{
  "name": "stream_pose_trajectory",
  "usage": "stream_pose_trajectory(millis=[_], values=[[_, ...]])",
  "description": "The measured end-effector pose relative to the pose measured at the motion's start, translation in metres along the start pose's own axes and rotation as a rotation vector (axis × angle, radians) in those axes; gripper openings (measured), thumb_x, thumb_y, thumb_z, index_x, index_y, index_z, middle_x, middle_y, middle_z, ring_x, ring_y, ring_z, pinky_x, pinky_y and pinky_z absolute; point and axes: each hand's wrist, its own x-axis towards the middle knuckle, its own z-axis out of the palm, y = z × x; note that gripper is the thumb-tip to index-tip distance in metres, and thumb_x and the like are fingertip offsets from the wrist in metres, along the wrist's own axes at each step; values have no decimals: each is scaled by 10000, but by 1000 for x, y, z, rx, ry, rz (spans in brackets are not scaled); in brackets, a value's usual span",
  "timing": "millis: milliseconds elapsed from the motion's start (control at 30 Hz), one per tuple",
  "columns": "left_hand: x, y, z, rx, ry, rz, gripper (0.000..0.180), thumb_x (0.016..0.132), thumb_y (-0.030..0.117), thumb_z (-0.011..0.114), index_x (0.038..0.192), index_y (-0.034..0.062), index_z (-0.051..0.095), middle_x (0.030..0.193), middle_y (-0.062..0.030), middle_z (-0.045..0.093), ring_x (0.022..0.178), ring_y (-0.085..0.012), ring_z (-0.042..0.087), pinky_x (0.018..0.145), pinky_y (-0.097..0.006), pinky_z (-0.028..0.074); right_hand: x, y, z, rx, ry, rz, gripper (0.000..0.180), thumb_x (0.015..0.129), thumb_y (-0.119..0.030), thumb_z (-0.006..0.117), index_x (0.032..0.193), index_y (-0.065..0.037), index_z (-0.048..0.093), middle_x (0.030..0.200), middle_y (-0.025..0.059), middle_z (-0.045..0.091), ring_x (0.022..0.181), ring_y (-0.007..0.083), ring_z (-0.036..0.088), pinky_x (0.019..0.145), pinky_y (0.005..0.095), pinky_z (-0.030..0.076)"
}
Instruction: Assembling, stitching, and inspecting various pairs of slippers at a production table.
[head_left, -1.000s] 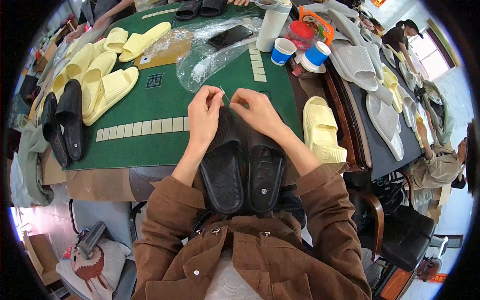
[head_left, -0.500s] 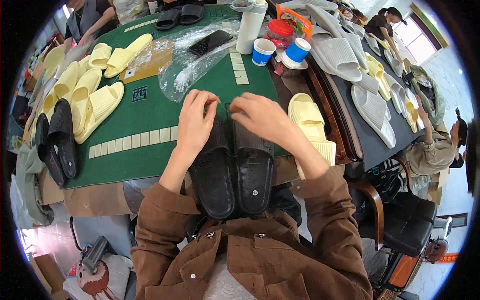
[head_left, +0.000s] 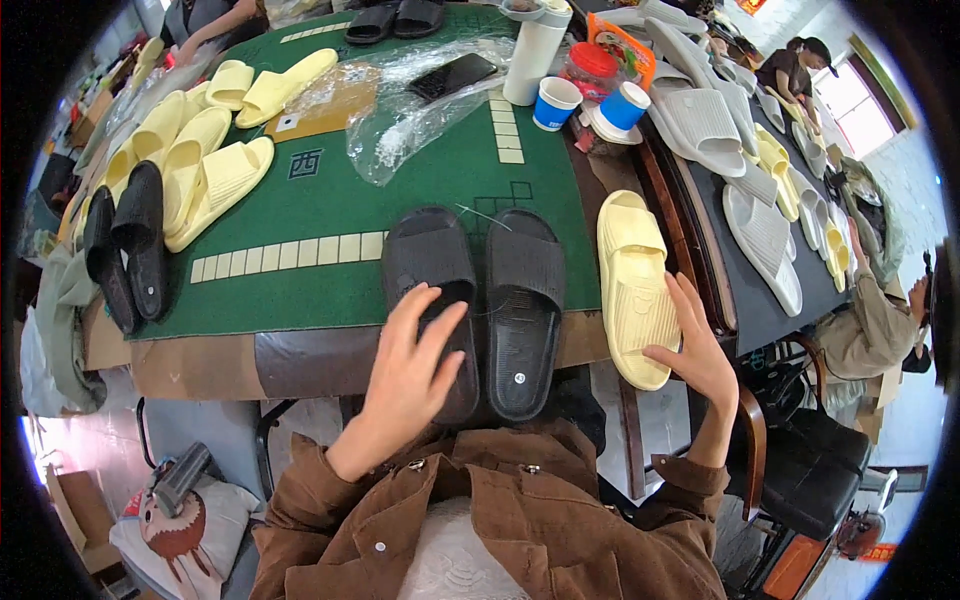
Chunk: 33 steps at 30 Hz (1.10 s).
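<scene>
Since the earlier frame, both hands drop from the thin green tie (head_left: 485, 216) and split: the left hand (head_left: 405, 375) comes back over the left black slide (head_left: 430, 245), the right hand (head_left: 700, 345) goes out to the single yellow slide (head_left: 635, 290). Hands well apart, fingers spread, neither clamped on anything; thumb of the right overlaps the yellow slide's heel end, left fingers overlap the black footbed. Contact: cannot tell for either.

Left black slide and right black slide (head_left: 525, 255) sit side by side at the near edge of the table (head_left: 200, 372), toes away from the person, heels overhanging. Green tie lies loose across their toe ends. Yellow slide is right of them, also past the edge.

Around: green mat (head_left: 330, 210) under the toes; beyond, a clear plastic bag (head_left: 375, 150) with a smartphone (head_left: 452, 77) on it, then a white cylinder (head_left: 535, 60), blue paper cup (head_left: 555, 103), red-lidded jar (head_left: 592, 65) and orange packet (head_left: 625, 45) crowding the far right. Left: yellow slides (head_left: 235, 175) bunched behind another black pair (head_left: 140, 235). Right: grey slides (head_left: 700, 125) on a neighbouring dark surface; black armchair (head_left: 815, 460) close by the right forearm.
</scene>
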Motion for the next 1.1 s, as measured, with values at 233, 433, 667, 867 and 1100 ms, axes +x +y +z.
stream_pose_trajectory(millis=[233, 433, 667, 867, 1100], values=[[-11, 21, 32, 111, -86, -23, 548, 825, 258, 656, 1332, 145, 481, 1371, -304, 318, 1268, -487, 327, 1062, -523, 285, 3, -7, 4, 35, -51, 21, 1098, 601, -104, 796, 1501, -166, 169, 1512, 242, 136, 1322, 412, 349, 1031, 420, 390], [-1, 5, 65, 236, -43, -48, 593, 829, 354, 650, 1344, 124, 466, 1380, -324, 298, 1288, -499, 293, 1088, -547, 229, 6, -16, 12, -47, 33, 30, 1062, 610, -60, 778, 1492, -182, 198, 1495, 225, 186, 1236, 435, 442, 938, 441, 470], [-6, -13, 41, 296, -9, -33, 594, 771, 266, 697, 1256, -7, 493, 1358, -292, 360, 1292, -431, 340, 1094, -499, 255, 8, -28, 8, -19, 109, 15, 873, 621, -27, 737, 1406, -118, 365, 1351, 161, 394, 1178, 380, 489, 935, 417, 459], [-30, -52, -16, 208, 205, -167, 428, 750, 157, 695, 1112, -39, 580, 1288, -239, 471, 1206, -407, 449, 1052, -455, 349, 18, -37, 15, 73, 97, -36, 821, 627, 9, 671, 1392, -78, 386, 1318, 154, 422, 1226, 340, 447, 1023, 382, 378], [-68, -102, -113, 520, 531, -399, 343, 800, 114, 652, 1109, -26, 603, 1300, -255, 481, 1216, -408, 450, 1046, -443, 351, 29, -41, 18, 87, 100, -75, 873, 626, 2, 733, 1413, -88, 366, 1348, 153, 406, 1230, 326, 445, 1029, 375, 378]])
